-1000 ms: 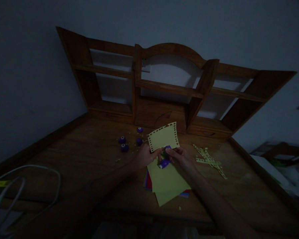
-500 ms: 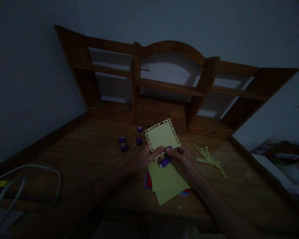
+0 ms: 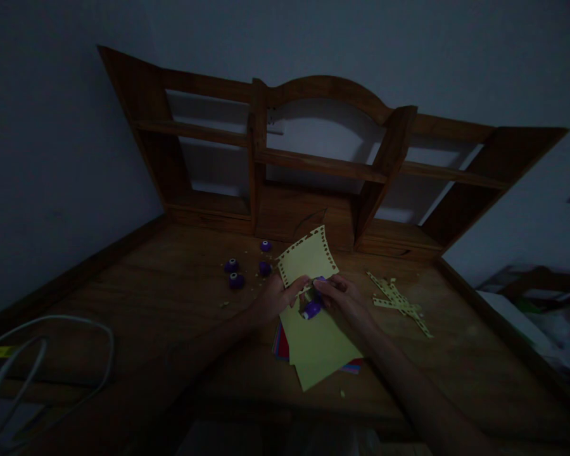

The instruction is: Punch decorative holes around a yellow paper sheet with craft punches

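A yellow sheet of paper with small shapes punched along its edges is pinched between the thumb and fingers of my left hand. My right hand is closed around a purple paper punch at the sheet's near edge. The fingers partly cover the punch, so I cannot tell whether it is pressed. Below both hands lie more yellow sheets on top of a stack of coloured paper.
Several purple punches, among them one punch, stand left of the hands amid tiny paper scraps. Punched yellow strips lie to the right. A wooden shelf unit backs the desk. A white cable loops at the left.
The held yellow sheet has bent, its right side curling, and its near right corner has dropped toward my right hand. Both hands stay in nearly the same place.
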Tool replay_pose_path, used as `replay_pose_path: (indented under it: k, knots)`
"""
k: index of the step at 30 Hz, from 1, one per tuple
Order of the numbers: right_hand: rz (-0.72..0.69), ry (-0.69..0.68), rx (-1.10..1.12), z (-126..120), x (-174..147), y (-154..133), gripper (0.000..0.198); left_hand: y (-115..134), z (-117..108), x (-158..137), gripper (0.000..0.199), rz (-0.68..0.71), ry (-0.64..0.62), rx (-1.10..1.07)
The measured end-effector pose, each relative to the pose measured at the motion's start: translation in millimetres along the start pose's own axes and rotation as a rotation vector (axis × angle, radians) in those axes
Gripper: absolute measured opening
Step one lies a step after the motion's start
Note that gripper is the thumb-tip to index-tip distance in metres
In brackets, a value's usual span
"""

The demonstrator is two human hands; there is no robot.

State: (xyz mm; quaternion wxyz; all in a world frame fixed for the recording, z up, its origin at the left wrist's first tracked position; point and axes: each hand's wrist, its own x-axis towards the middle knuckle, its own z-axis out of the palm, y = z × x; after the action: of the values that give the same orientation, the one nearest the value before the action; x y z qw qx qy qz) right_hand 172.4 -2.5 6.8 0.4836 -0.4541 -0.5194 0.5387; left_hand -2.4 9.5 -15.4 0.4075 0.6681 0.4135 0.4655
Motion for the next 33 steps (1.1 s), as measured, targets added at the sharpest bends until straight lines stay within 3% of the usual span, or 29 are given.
replay_pose_path:
  k: [3, 10, 33]
  knots:
    - [-0.004, -0.039, 0.043, -0.6, 1.9, 2.6, 0.028, -1.2, -0.8, 0.8, 0.035, -0.004, 0.054, -0.03]
    - [0.019, -0.066, 0.081, 2.3, 1.4, 0.6, 0.033, -3.3, -3.5, 2.7, 0.036, -0.047, 0.178, -0.09]
    - [-0.06, -0.019, 0.106, -2.6, 1.8, -5.2, 0.027, 5.5, -1.9, -0.2, 0.038, -0.031, 0.071, -0.042]
